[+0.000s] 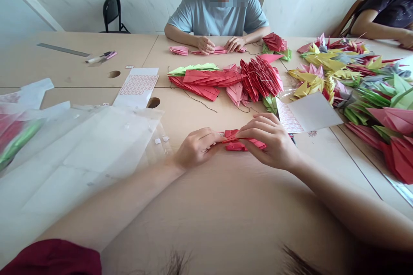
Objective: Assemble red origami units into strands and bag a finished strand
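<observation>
**Near the middle of the worktop, two hands on red folded paper**

Just past the middle of the worktop (193, 206), the red folded paper (235, 147) lies between the person's hands. The fingertips of the left hand (198, 148) pinch its left end; the right hand (269, 142) grasps it from above, fingers and thumb gathered on its upper edge.

Between the forearms, toward the near edge, plain worktop gives room to move. On the left, clear plastic bags (97, 142) reach to the left forearm; on the right, a printed card (308, 111) sits just beside the right hand, narrowing that side. Beyond are one light-green bundle (193, 68) and several red bundles (214, 78), overlapping too much to count.

Farther left are a second printed card (138, 86), two round holes (113, 74), two pens (110, 55) and one ruler (63, 50). The right edge carries a heap of coloured folded paper (364, 77), uncountable. At the far edge, a co-worker (219, 17) has both hands on pink folded paper (221, 50); another person (392, 8) sits at the far right corner.
</observation>
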Demonstrator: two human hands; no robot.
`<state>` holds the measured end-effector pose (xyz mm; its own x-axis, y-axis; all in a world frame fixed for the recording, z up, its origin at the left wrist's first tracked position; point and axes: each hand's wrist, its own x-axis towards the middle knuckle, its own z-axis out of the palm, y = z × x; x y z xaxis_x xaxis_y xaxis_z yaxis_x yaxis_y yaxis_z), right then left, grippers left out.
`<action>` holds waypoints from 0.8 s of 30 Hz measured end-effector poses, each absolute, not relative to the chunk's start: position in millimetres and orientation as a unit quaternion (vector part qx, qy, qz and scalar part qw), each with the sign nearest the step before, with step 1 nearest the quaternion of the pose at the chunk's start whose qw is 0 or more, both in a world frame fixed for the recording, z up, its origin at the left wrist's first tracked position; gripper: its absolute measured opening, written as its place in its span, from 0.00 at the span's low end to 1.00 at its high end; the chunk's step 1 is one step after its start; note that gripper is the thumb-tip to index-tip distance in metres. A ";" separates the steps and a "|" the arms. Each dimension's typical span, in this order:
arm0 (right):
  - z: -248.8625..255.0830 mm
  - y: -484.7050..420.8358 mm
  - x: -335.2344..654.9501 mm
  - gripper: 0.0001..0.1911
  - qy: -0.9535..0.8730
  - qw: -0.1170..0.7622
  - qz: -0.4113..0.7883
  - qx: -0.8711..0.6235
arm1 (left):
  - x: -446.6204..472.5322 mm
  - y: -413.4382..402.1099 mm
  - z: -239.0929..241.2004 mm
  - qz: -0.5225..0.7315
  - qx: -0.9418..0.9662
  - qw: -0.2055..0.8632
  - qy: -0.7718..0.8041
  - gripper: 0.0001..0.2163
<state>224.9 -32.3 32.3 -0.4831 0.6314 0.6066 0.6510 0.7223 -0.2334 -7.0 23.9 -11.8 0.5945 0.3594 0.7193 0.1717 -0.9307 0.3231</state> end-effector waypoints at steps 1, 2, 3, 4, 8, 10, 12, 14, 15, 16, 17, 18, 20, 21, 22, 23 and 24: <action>32.6 -33.1 223.5 0.06 -0.862 0.342 -0.020 -0.373 | -6.9 23.5 -11.8 0.425 0.887 0.105 0.148 0.06; 33.0 -33.9 222.0 0.07 -0.864 0.338 -0.026 -0.373 | -6.7 22.9 -11.6 0.424 0.889 0.099 0.145 0.06; 33.4 -34.8 220.3 0.07 -0.866 0.333 -0.031 -0.371 | -6.3 22.3 -11.3 0.423 0.890 0.093 0.142 0.05; 33.8 -35.8 218.5 0.07 -0.869 0.329 -0.035 -0.368 | -5.8 21.5 -11.0 0.423 0.891 0.088 0.139 0.05; 32.9 -40.1 211.0 0.06 -0.876 0.320 -0.037 -0.360 | -3.0 17.9 -10.4 0.430 0.891 0.068 0.130 0.03; 31.0 -42.1 207.6 0.05 -0.877 0.316 -0.032 -0.360 | -1.9 15.7 -10.8 0.420 0.895 0.069 0.135 0.02; 29.2 -43.6 205.0 0.04 -0.878 0.313 -0.024 -0.362 | -1.5 13.5 -11.3 0.395 0.904 0.088 0.138 0.03; 29.0 -44.2 203.7 0.04 -0.876 0.315 -0.013 -0.366 | -1.9 12.0 -11.3 0.365 0.914 0.121 0.132 0.05; 29.8 -44.1 203.8 0.04 -0.874 0.317 -0.004 -0.369 | -2.3 11.5 -11.0 0.355 0.916 0.137 0.128 0.06; 31.2 -43.8 204.5 0.04 -0.872 0.319 0.007 -0.371 | -2.8 11.3 -10.4 0.350 0.916 0.152 0.123 0.07; 33.1 -43.2 205.9 0.04 -0.870 0.322 0.020 -0.373 | -3.3 11.4 -9.7 0.352 0.914 0.164 0.119 0.07; 35.3 -42.3 208.0 0.04 -0.867 0.326 0.034 -0.376 | -3.7 11.7 -8.9 0.359 0.909 0.174 0.117 0.08; 39.6 -39.8 214.1 0.03 -0.860 0.335 0.058 -0.381 | -4.4 12.8 -7.3 0.385 0.897 0.186 0.112 0.07; 41.1 -38.4 217.8 0.04 -0.856 0.338 0.065 -0.385 | -4.6 13.6 -6.8 0.400 0.890 0.190 0.111 0.07; 41.9 -36.8 221.4 0.04 -0.852 0.341 0.068 -0.391 | -4.6 14.6 -6.5 0.414 0.883 0.191 0.110 0.07; 42.1 -35.3 224.6 0.05 -0.849 0.342 0.067 -0.397 | -4.5 15.6 -6.5 0.426 0.877 0.192 0.111 0.07; 41.7 -34.0 227.3 0.05 -0.846 0.343 0.064 -0.403 | -4.3 16.7 -6.7 0.435 0.872 0.192 0.114 0.07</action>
<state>227.3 -34.0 41.7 -0.4407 0.7257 0.5283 0.6382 0.6672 -0.3842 -4.3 16.7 -6.7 0.5953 0.3664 0.7151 0.0330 -0.9004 0.4338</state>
